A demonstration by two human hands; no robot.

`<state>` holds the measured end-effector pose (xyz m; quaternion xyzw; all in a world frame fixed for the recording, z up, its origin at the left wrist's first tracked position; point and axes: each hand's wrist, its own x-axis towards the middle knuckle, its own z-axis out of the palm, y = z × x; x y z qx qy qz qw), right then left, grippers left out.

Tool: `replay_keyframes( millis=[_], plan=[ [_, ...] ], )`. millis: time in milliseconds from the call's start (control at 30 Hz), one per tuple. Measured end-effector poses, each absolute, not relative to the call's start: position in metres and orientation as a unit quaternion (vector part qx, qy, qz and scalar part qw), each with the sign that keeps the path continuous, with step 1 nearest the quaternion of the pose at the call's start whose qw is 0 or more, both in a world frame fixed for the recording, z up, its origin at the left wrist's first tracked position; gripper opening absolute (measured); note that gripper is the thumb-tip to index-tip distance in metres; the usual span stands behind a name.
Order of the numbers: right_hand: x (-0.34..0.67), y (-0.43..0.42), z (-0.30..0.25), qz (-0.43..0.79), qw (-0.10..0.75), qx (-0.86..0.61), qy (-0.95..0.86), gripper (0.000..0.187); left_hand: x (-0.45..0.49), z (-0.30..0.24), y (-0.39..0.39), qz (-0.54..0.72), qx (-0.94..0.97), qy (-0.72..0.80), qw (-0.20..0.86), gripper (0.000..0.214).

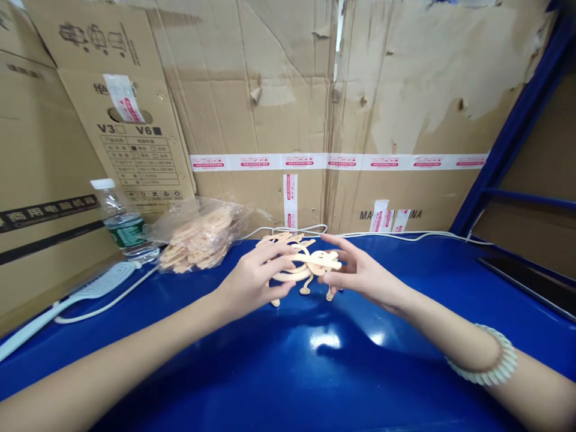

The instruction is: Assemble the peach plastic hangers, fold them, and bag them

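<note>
At the far left a white ribbed gadget (101, 285) on a cord lies on the blue bench (315, 366). Behind it a clear water bottle (121, 225) stands upright against the cardboard wall (270, 90). Just right of it sits a plastic bag (200, 237) full of pale wooden cut-outs. Near the middle of the bench, the left hand (252, 279) curls its fingers around the wooden assembly (306, 264), a cluster of curved, slotted pieces held just above the bench top. The right hand (360, 273) pinches the same assembly from the other side, fingers partly stretched out. A pale beaded bracelet (492, 360) circles the right wrist. A dark flat device (526, 279) lies at the far right edge.
</note>
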<state>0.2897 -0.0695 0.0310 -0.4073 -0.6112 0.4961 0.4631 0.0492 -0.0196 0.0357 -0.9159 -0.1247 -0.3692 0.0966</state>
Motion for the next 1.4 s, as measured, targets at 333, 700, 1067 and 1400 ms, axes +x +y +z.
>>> replay_keyframes(
  millis=[333,700,1067,1400],
  plan=[
    [0.29,-0.06,0.026,0.476,0.487,-0.45,-0.579,0.042,0.025,-0.006,-0.053,-0.332,-0.894,-0.3,-0.003,0.034],
    [0.298,-0.051,0.026,0.481,0.527,-0.447,-0.54,0.037,0.018,-0.011,-0.039,-0.186,-0.922,-0.335,-0.055,0.031],
    [0.263,-0.076,0.021,0.463,0.399,-0.475,-0.633,0.043,0.033,0.006,-0.068,-0.372,-0.838,-0.356,-0.183,0.047],
    [0.249,-0.085,0.02,0.553,0.385,-0.443,-0.591,0.043,0.036,0.006,-0.078,-0.353,-0.834,-0.34,-0.253,0.026]
  ],
)
